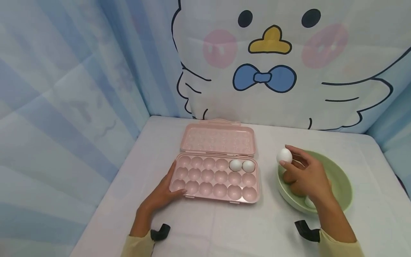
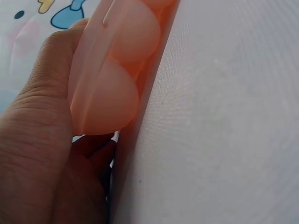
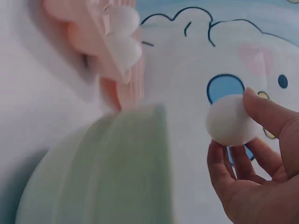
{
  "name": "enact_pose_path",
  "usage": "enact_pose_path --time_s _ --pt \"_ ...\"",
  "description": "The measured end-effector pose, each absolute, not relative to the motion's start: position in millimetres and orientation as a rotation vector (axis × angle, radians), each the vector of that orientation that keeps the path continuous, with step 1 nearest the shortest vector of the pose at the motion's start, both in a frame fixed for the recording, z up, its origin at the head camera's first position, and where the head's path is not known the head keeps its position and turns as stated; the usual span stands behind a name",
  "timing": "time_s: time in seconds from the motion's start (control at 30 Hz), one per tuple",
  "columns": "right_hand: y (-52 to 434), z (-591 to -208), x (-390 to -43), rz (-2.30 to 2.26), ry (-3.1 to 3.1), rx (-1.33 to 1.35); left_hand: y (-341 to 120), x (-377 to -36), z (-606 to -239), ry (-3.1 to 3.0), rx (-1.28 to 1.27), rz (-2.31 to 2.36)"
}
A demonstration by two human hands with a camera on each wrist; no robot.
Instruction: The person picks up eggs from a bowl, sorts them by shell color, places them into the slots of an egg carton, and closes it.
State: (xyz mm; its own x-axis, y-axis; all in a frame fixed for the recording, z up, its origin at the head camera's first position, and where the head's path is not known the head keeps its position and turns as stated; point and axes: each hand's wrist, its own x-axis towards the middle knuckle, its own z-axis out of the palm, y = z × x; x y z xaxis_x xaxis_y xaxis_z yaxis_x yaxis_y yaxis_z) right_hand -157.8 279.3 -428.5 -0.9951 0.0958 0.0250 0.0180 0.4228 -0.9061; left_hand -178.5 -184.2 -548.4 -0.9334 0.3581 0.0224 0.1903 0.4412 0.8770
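1. The right hand [image 1: 305, 178] pinches a white egg [image 1: 284, 156] between thumb and fingertips, raised above the left rim of the green bowl [image 1: 341, 185]. In the right wrist view the egg [image 3: 229, 120] sits at the fingertips [image 3: 217, 158] with the thumb over its top, the palm not touching it.

2. The left hand [image 1: 163, 194] lies with relaxed fingers against the near left corner of the pink tray [image 1: 214, 180], thumb along its left edge (the left wrist view shows the hand [image 2: 42, 140] pressed to the tray [image 2: 110, 79] wall, not wrapped around it).

3. The tray stands open on the table [image 1: 224, 228], its lid [image 1: 218, 137] folded back. Two eggs [image 1: 242, 166] already sit side by side in the far row, at its right end. The other cups are bare.

4. To do this step well, I judge the egg should travel left, staying well above the tray's right rim, and come down straight over a free cup, most naturally the one just left of the two eggs or the one just in front of them.

5. Keep the pinch light and let go only once the egg touches the cup bottom (a drop could crack it or knock a neighbour).

6. The left hand does well to brace the tray so that it does not slide.

7. At least one more egg [image 1: 309, 202] shows in the bowl under the right wrist.

8. No brand, label or writing can be read anywhere. The backdrop [image 1: 273, 64] carries only a cartoon bird with a blue bow tie.
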Motion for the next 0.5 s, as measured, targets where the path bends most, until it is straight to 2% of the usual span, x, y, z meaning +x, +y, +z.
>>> enact_pose_path --time_s 0.23,0.5 --pt "241 -423 -172 1.887 -2.347 0.059 -187 -178 -549 2.520 0.491 1.497" --pt "198 -436 -196 1.890 -2.335 0.273 -188 -181 -548 2.535 0.491 1.470"
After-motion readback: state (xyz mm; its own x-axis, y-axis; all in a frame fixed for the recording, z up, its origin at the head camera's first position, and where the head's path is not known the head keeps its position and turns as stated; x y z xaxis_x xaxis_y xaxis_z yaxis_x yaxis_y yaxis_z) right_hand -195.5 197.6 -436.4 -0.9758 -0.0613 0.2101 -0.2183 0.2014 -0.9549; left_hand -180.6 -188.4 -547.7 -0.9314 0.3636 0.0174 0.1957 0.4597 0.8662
